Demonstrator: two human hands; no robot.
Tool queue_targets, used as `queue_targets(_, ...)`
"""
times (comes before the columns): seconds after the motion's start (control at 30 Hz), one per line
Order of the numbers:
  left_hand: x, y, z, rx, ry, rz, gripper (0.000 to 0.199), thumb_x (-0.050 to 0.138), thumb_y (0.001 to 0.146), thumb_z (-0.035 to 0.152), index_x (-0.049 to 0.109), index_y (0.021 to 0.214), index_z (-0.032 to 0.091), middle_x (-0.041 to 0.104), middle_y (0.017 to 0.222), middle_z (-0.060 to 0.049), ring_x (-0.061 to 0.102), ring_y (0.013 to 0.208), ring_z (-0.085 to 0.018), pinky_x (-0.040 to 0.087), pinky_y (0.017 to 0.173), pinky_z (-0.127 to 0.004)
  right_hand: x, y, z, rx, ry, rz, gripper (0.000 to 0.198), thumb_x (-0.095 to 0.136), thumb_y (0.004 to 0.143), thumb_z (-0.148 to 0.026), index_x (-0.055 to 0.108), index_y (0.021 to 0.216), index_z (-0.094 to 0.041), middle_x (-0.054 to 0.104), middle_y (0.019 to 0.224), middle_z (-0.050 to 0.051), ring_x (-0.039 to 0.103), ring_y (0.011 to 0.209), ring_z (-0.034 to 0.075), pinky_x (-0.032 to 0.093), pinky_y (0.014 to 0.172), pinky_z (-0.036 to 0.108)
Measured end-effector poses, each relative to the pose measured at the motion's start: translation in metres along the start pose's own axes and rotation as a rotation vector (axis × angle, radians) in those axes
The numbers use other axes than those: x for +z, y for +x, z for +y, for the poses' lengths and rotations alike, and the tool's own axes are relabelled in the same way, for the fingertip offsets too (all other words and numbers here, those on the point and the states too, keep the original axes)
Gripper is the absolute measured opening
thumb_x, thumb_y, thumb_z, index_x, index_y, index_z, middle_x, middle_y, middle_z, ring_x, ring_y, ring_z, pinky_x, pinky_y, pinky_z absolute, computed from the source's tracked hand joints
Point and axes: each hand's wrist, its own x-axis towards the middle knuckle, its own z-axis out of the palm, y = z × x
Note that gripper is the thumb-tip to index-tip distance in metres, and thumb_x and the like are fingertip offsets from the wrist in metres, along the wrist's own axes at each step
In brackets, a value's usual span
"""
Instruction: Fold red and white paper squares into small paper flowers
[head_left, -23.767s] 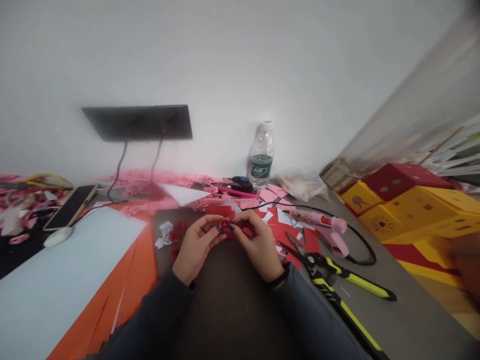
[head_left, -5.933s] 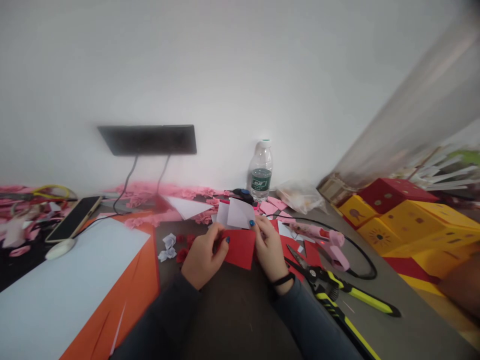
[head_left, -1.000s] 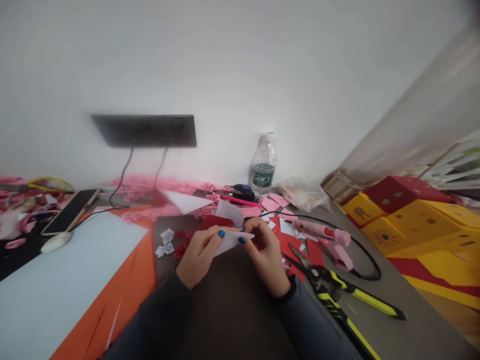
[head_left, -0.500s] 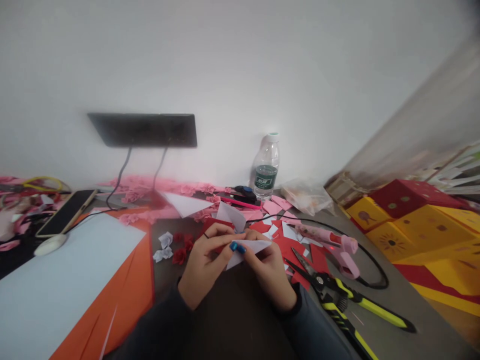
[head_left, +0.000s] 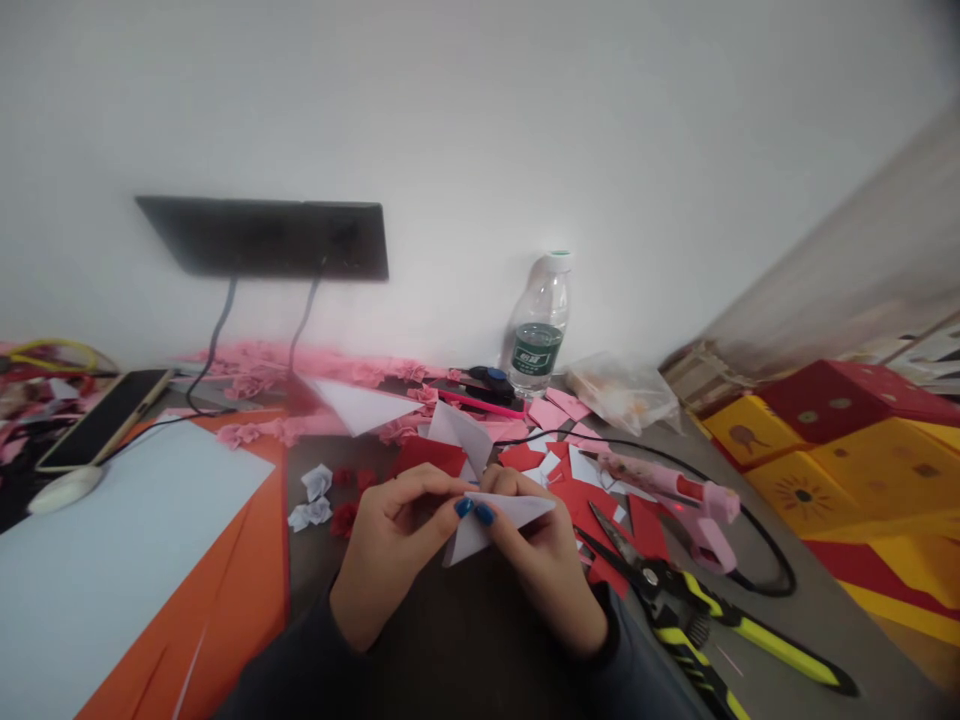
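Between my hands is a folded piece of white paper (head_left: pixel 517 510), with its pointed flap reaching right and another corner hanging down. My left hand (head_left: pixel 401 545) pinches its left side between thumb and fingers. Its other side is pinched in my right hand (head_left: pixel 536 560), and the two thumbs nearly meet at the fold. Curled fingers behind the paper are partly hidden. Just beyond my hands lie more white folded paper (head_left: pixel 461 432) and red paper (head_left: pixel 427 455). Small white paper flowers (head_left: pixel 311 500) and red paper flowers (head_left: pixel 351 505) sit left of my left hand.
On the right are yellow-handled snips (head_left: pixel 675 590) and a pink glue gun (head_left: pixel 679 495) with its cord. A water bottle (head_left: pixel 538 335) stands by the wall. White sheets (head_left: pixel 150 520) over orange paper (head_left: pixel 255 540), a phone (head_left: pixel 109 420) and a mouse (head_left: pixel 66 490) lie left. Yellow boxes (head_left: pixel 855 470) stand far right.
The view has shifted slightly. Both hands sit a little lower in it, still pinching the folded white paper, whose flap now tilts more toward the camera.
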Motion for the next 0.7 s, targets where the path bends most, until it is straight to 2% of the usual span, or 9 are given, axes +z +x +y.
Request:
queue_targets(0.3, -0.001, -0.0012, -0.0012, 0.042, 0.034, 0.01, 0.01, 0.067, 0.079, 0.017, 0.078, 0.079, 0.019, 0.069, 0.074, -0.002, 0.062, 0.072, -0.013, 0.049, 0.067, -0.02, -0.0014, -0.0008, 0.0015, -0.026, -0.028, -0.014, 0.034, 0.063, 0.088, -0.032, 0.045, 0.063, -0.02, 0.047, 0.063, -0.003, 0.044, 0.06, 0.013, 0.037, 0.056, 0.027)
queue_targets(0.43, -0.0015, -0.0016, -0.0021, 0.033, 0.028, 0.006, 0.01, 0.067, 0.08, 0.018, 0.077, 0.078, 0.018, 0.067, 0.073, -0.002, 0.061, 0.069, -0.013, 0.047, 0.062, -0.02, -0.0015, -0.0008, 0.0014, -0.024, -0.014, -0.018, 0.032, 0.063, 0.089, -0.029, 0.047, 0.063, -0.02, 0.047, 0.064, -0.003, 0.044, 0.06, 0.013, 0.036, 0.056, 0.026)
queue_targets(0.7, -0.0022, 0.0015, -0.0032, -0.016, -0.004, -0.04, 0.008, 0.068, 0.08, 0.021, 0.07, 0.075, 0.016, 0.064, 0.071, 0.0, 0.057, 0.07, -0.013, 0.045, 0.064, -0.02, -0.0006, 0.0001, -0.0024, -0.031, -0.063, -0.027, 0.033, 0.063, 0.089, -0.033, 0.046, 0.063, -0.02, 0.045, 0.063, -0.003, 0.041, 0.059, 0.012, 0.034, 0.055, 0.026)
